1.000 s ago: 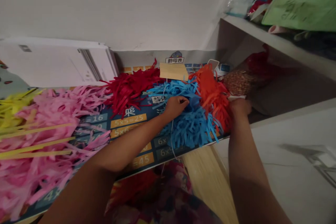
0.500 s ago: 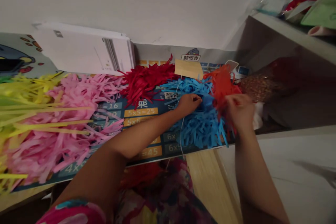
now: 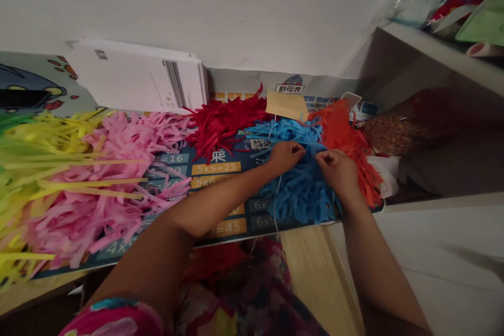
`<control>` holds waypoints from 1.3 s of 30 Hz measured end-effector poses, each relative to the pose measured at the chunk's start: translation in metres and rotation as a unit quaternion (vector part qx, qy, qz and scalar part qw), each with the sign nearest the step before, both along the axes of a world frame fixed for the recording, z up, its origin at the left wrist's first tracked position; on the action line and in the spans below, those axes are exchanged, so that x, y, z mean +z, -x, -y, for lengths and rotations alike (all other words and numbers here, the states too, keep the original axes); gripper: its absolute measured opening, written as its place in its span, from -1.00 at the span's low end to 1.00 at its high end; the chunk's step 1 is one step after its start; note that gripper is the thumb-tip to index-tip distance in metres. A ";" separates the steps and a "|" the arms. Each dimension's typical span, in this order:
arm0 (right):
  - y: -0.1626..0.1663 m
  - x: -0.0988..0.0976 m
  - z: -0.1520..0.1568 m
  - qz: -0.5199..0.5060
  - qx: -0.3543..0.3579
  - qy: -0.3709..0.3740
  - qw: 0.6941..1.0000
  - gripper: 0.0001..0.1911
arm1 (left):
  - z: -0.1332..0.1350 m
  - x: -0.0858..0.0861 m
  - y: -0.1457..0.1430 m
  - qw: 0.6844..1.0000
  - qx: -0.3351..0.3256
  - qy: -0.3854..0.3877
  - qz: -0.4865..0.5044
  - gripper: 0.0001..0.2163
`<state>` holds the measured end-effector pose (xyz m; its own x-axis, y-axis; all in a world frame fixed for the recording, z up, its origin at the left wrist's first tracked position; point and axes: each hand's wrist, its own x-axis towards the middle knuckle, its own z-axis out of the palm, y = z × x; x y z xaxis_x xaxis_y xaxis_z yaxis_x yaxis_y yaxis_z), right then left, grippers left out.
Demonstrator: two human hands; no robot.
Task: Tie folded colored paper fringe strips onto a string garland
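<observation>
A heap of blue paper strips lies on a dark blue multiplication chart. My left hand rests closed on the top of the blue heap, fingers pinched in the strips. My right hand is also closed, pinching the same blue strips just to the right, almost touching the left hand. A thin white string hangs down from under my left hand. An orange strip heap lies right beside my right hand.
Red strips, a big pink heap and yellow strips spread to the left. White paper stacks stand against the wall. A tan card lies behind the blue heap. A shelf unit with a bag of nuts is at right.
My right hand left the orange heap by the shelf and came left onto the blue strips next to my left hand. The view swung left, showing more yellow strips.
</observation>
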<state>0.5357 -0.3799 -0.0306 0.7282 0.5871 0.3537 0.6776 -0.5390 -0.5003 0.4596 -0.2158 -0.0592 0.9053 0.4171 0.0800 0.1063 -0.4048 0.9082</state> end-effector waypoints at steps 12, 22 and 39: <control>-0.014 0.029 -0.001 -0.063 -0.088 -0.086 0.990 -0.74 | 0.005 0.017 0.001 0.994 0.013 -0.100 -0.034 -0.75; -0.056 0.193 -0.013 0.124 -0.265 0.061 0.954 -0.79 | 0.004 0.011 0.001 0.979 0.030 -0.182 -0.088 -0.83; 0.103 0.241 -0.117 0.523 0.122 0.247 0.806 -0.66 | -0.046 0.149 0.063 0.949 0.210 -0.074 0.224 -0.58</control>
